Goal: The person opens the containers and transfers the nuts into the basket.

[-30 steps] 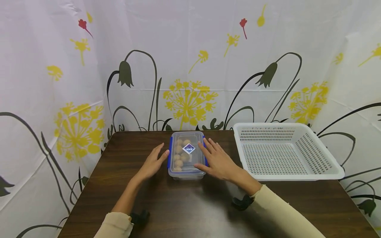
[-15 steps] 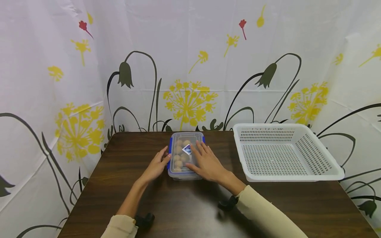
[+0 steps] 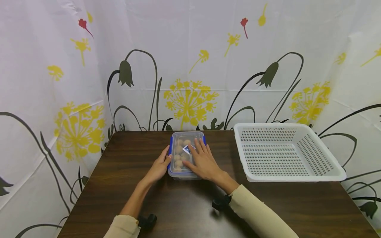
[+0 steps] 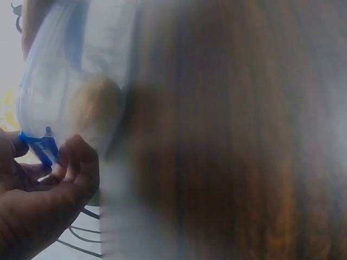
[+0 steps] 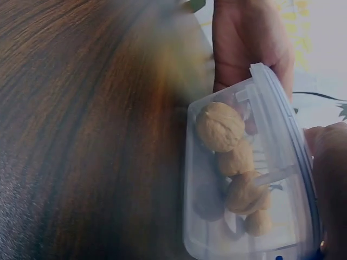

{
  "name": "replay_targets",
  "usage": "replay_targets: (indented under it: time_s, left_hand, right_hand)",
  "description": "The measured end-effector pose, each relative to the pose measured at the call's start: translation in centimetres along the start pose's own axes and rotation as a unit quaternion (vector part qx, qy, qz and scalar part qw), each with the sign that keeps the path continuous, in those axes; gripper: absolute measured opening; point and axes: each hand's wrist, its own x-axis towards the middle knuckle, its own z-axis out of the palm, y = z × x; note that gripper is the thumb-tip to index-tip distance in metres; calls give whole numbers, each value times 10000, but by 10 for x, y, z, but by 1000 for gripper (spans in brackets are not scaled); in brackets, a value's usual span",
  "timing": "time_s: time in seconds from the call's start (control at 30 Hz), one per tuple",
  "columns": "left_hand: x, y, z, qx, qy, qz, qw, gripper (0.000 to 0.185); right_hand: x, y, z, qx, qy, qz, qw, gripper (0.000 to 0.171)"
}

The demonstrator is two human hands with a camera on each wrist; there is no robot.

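Box: a clear plastic box [image 3: 186,154] with a clear lid, blue clips along its long sides and a small blue-and-white diamond label on top is seen; round brown walnuts [image 5: 219,127] are packed inside it.
Box place: it is set flat on the brown table [image 3: 125,185], close to the middle of the far edge.
Left hand: the left hand [image 3: 159,167] is laid against the left side of the box, fingers nearly straight; in the left wrist view its fingertips [image 4: 76,157] are seen touching a blue clip [image 4: 43,149], though that view is blurred.
Right hand: the right hand [image 3: 202,162] is rested flat on the lid with fingers spread and straight; nothing is gripped.
Basket: one white slotted basket [image 3: 324,165] is placed at the table's far right corner, well apart from the box.
Count: one box, one basket and two hands are counted; at least four walnuts are shown in the right wrist view, the full number cannot be told.
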Motion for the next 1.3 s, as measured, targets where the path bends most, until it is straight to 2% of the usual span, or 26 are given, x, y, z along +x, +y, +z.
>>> replay_targets:
  time_s: [0.2, 0.37, 0.6, 0.8, 1.13, 1.3]
  left_hand:
    - [-3, 0, 1, 136, -44, -9, 9999, 63]
    - [-2, 2, 3, 321, 57, -39, 9995, 61]
    - [2, 1, 8, 403, 284, 197, 9986, 58]
    - [3, -1, 11, 382, 427, 224, 9981, 56]
    - [4, -1, 13, 493, 502, 499, 9963, 55]
    - [6, -1, 14, 598, 517, 535, 9954, 54]
  right_hand:
    - [0, 1, 7, 79, 150, 29, 9999, 79]
    - [0, 0, 8, 38, 289, 57, 9996, 78]
    - [0, 0, 8, 15, 397, 115, 9991, 77]
    - [-1, -1, 9, -71, 363, 153, 9992, 77]
    - [-2, 0, 10, -140, 445, 85, 9989, 76]
    - [-1, 0, 10, -186, 407, 137, 9989, 77]
